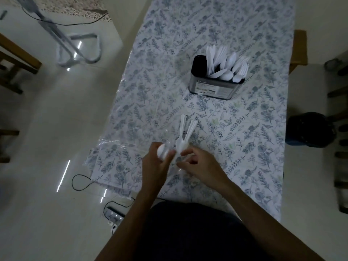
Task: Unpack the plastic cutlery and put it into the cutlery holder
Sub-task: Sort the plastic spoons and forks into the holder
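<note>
Near the front of the table, my left hand (157, 163) grips a clear plastic wrapper (170, 153) with a white spoon bowl showing inside it. My right hand (199, 164) pinches the wrapper's other side, close to the left hand. A bunch of white plastic cutlery (185, 131) sticks up and away from between the two hands, handles pointing to the far side. Farther back on the right stands the metal cutlery holder (212, 87), with several white knives, spoons and forks (226, 63) standing in its compartments.
The table wears a floral cloth (244, 147) under a clear plastic cover that overhangs the left edge. A dark bag (308, 129) sits on the floor to the right. Cables and a power strip (114, 216) lie on the floor at left, near wooden chairs.
</note>
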A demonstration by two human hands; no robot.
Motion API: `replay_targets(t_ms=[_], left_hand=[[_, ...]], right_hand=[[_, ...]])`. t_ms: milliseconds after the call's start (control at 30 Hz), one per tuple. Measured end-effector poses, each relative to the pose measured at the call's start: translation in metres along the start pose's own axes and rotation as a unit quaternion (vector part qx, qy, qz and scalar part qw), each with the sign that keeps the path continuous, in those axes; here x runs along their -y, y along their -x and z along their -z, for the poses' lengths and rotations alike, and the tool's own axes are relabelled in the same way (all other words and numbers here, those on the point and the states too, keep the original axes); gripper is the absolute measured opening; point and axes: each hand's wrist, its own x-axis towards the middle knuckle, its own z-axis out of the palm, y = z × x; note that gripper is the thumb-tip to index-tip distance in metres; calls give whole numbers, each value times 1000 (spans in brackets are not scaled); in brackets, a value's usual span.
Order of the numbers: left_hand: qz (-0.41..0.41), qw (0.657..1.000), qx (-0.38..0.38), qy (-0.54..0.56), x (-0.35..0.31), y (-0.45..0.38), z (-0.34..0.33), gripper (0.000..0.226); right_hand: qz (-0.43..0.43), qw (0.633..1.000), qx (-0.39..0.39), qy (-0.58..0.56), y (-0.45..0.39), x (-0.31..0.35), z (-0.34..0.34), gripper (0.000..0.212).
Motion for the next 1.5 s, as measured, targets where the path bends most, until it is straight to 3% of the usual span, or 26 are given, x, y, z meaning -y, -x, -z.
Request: replay_targets(t_ms=[100,233,400,467,533,600,667,767,867,1000,1067,1167,1233,1333,1500], left_hand=[[-52,995,69,-56,-1,-8,-14,56],[107,974,137,147,-3,-9,-30,58],[284,903,132,295,3,5,-31,82],[367,844,113,376,7,7,-28,78],[392,810,106,422,12,5,-24,70],[376,825,106,407,16,5,-19,59],[338,860,96,370,19,5,-15,45],[310,862,87,392,23,3,-10,29],[351,839,56,411,31,-1,-11,19],[421,796,25,434,32,-5,-20,30],[436,790,17,430,29,-8,-26,40],[401,809,44,427,21,-11,-35,60],[384,820,60,421,15,-11,-40,65],[392,809,96,427,6,-12,-48,69],[382,766,136,499,-5,-14,-52,68]], right_hand=[[-60,988,-15,-144,6,11,2,27],[-93,967,-47,-232,-5,17,2,32],[-65,986,5,-156,-27,19,0,26],[-12,996,-26,-83,-41,17,2,25],[83,980,-114,138,-66,4,9,22],[149,908,-125,371,-94,-17,17,33],[178,848,-98,490,-112,-36,21,43],[225,806,-97,539,-118,-48,28,33],[251,787,-86,556,-111,-48,40,20],[241,812,-46,530,-89,-59,56,22],[209,862,-39,461,-70,-59,60,19],[88,949,-44,300,-40,-48,55,19],[76,973,-58,212,-25,-42,47,21],[127,969,-70,199,-12,-31,30,18],[182,914,-118,343,-9,-31,6,22]])
